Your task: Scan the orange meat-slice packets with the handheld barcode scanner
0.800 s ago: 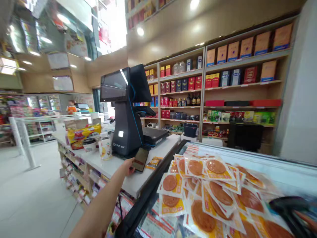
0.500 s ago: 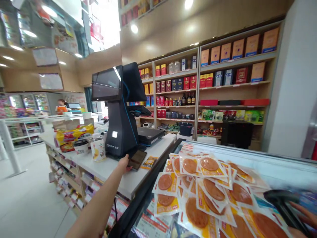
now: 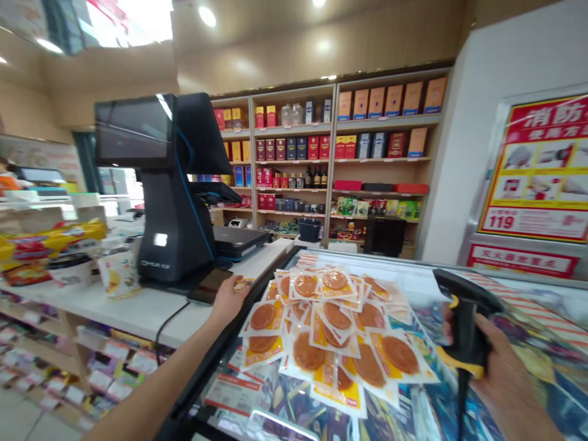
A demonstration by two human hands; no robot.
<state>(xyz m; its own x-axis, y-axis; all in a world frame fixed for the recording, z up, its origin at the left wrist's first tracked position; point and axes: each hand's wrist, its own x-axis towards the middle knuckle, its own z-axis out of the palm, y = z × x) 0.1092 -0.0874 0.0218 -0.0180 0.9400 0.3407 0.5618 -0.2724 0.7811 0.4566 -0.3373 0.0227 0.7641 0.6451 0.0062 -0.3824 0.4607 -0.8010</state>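
Note:
My left hand [image 3: 228, 300] reaches over the white counter's edge, its fingers closed at a small yellow packet [image 3: 247, 282] mostly hidden by them. Just left of it, a dark phone [image 3: 209, 286] lies flat beside the base of the till. In my right hand [image 3: 503, 367] is a black and yellow barcode scanner [image 3: 468, 327], gripped by its handle and raised above the glass-topped case. Between my hands, a loose pile of flat packets with round brown slices [image 3: 337, 324] is spread over the glass.
A black point-of-sale terminal [image 3: 177, 214] stands on the white counter [image 3: 172, 315]. Left of it are a lidded cup [image 3: 70, 269], a paper cup [image 3: 118, 274] and yellow snack bags [image 3: 55, 245]. Shelves of boxes [image 3: 294, 148] line the back wall; a red notice [image 3: 537, 171] hangs right.
My left hand has moved from the phone's left side to the small packet on its right. The scanner in my right hand has come further into view. The camera has turned right.

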